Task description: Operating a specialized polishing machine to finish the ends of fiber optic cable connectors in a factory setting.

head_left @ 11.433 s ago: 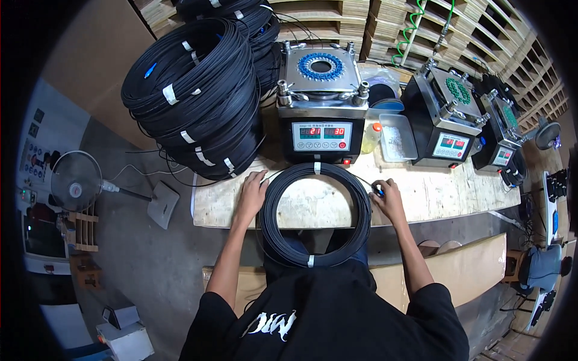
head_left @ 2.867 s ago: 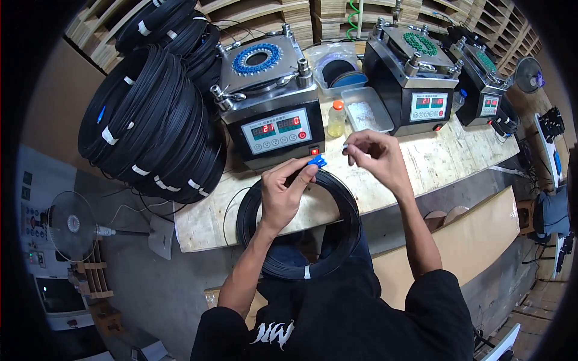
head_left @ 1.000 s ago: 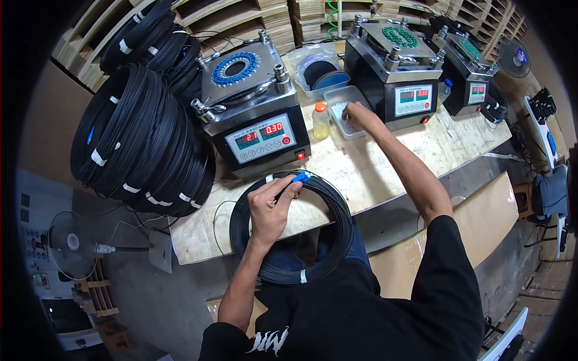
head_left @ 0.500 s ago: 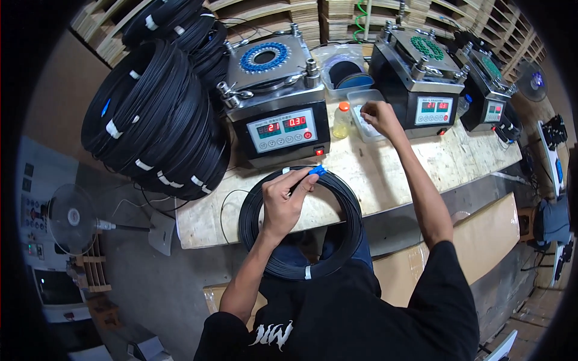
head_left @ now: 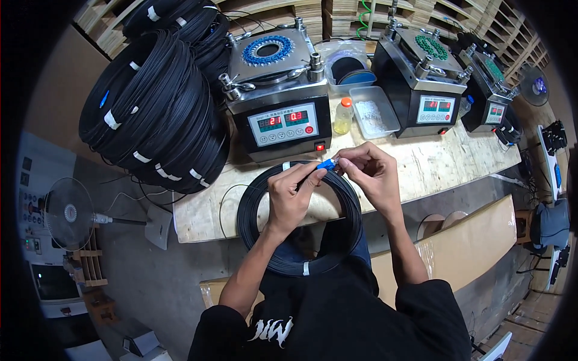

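Observation:
My left hand (head_left: 289, 197) is closed, its thumb and fingers gripping a small blue fibre-optic cable connector (head_left: 326, 164). At the connector's tip, my right hand (head_left: 374, 179) pinches with thumb and forefinger; whatever sits between these fingertips is too small to make out. Below both hands, a coil of black cable (head_left: 351, 219) leans across the table's front edge and over my lap, tied with white tape. Beyond my right hand stands a clear plastic tray (head_left: 394, 127) holding many small white pieces.
A polishing machine (head_left: 289, 123) with a ring of blue connectors stands behind my hands. Two similar machines with green connectors stand to its right. An orange-capped bottle (head_left: 344, 115) is beside the tray. Stacked black cable coils (head_left: 156, 114) fill the left; a fan (head_left: 69, 213) stands beyond.
My right hand has come back from the tray, toward me and to the left, and now meets the blue connector's tip. My left hand has stayed almost in place.

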Available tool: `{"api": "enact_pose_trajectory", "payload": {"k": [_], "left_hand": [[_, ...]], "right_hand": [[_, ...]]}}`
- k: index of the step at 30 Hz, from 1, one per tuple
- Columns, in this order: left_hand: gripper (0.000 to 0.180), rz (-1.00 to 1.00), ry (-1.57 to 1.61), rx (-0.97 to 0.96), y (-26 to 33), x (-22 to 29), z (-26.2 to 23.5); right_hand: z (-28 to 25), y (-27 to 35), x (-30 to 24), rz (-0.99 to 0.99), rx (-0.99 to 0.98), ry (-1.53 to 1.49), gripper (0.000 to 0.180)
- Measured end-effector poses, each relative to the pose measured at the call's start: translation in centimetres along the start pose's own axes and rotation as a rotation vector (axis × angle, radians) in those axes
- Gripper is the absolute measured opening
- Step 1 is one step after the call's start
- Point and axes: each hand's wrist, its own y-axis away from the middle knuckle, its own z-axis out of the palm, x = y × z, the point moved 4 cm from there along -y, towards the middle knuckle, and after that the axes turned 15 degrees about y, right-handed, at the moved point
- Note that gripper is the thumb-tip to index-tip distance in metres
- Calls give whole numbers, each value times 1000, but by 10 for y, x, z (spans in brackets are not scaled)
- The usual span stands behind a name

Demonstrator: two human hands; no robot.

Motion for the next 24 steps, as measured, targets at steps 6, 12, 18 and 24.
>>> {"api": "enact_pose_trajectory", "payload": {"k": [6,12,18,24], "left_hand": [[19,9,-9,-11,2,0,1],[20,22,1,-5,3,0,1],[18,26,-5,10,1,0,-2],[20,-26,24,9,1,3,-5]], "right_hand": [[0,2,2,43,7,-15,12],[-1,2,3,-32,2,56,12],[-2,1,9,38,-59,12,17],[-1,-3,3,6,-98,0,17]]}}
